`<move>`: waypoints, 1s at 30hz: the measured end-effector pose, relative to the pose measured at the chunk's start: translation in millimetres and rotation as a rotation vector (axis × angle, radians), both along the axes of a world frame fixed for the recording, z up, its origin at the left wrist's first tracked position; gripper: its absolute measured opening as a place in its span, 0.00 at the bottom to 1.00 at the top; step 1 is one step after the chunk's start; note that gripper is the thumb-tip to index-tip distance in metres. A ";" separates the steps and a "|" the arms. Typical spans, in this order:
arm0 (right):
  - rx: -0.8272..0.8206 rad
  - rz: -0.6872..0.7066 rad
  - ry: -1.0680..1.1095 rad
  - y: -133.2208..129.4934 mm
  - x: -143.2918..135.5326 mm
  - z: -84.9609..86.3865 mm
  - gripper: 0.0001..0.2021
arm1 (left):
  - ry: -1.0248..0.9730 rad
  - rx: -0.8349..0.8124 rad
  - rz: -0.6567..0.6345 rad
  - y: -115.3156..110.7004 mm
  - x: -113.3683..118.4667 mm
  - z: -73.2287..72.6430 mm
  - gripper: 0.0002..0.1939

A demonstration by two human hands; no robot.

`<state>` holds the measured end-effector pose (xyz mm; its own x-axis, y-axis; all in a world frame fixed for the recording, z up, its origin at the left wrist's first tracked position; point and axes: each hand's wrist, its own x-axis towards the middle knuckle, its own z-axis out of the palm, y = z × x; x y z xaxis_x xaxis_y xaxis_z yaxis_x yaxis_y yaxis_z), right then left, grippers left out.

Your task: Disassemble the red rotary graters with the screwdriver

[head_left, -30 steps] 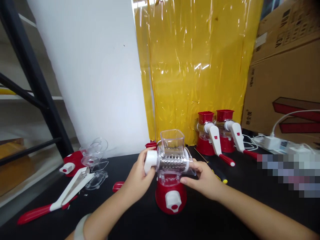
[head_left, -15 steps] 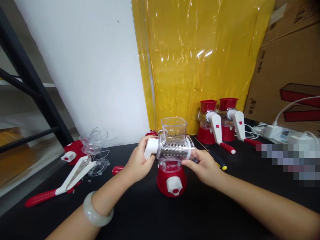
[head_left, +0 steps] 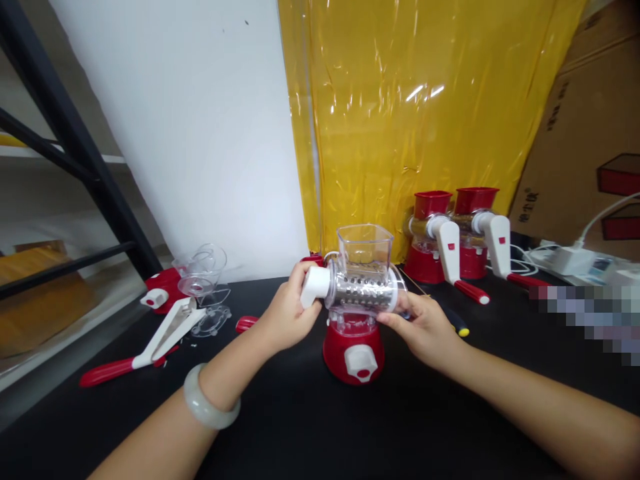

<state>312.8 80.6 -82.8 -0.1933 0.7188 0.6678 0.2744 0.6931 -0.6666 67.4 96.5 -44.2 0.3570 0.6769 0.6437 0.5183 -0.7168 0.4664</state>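
A rotary grater with a red base and a white knob stands upright on the black table in front of me. Its clear hopper opens upward, and a perforated metal drum shows inside the clear housing. My left hand is closed around the white crank at the drum's left end; the crank's far part is hidden by the fingers. At the right end, the fingers and thumb of my right hand grip the clear housing, with the fingertips partly hidden.
Two assembled graters with red hoppers stand at the back right. A loose crank handle, clear plastic parts and a red base lie on the left. Beyond the right hand are a yellow-tipped tool and a white power strip.
The camera has turned slightly left, so everything sits further right in view. Both hands keep their hold on the grater, which stays upright on the table.
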 end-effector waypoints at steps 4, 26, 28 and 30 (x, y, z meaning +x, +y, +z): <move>0.002 0.001 0.008 0.4 -1.0 -0.2 0.13 | -0.142 0.032 0.090 -4.5 10.2 -9.8 0.19; 0.048 -0.040 -0.016 0.0 0.1 -0.5 0.14 | -0.028 -0.002 -0.023 1.1 0.3 -2.2 0.22; 0.050 -0.037 -0.014 0.2 0.2 -1.0 0.15 | -0.007 -0.008 -0.025 0.6 -0.5 -1.8 0.23; 0.047 -0.038 -0.008 0.2 0.1 -1.2 0.15 | -0.058 0.005 0.021 -2.0 3.2 -5.6 0.22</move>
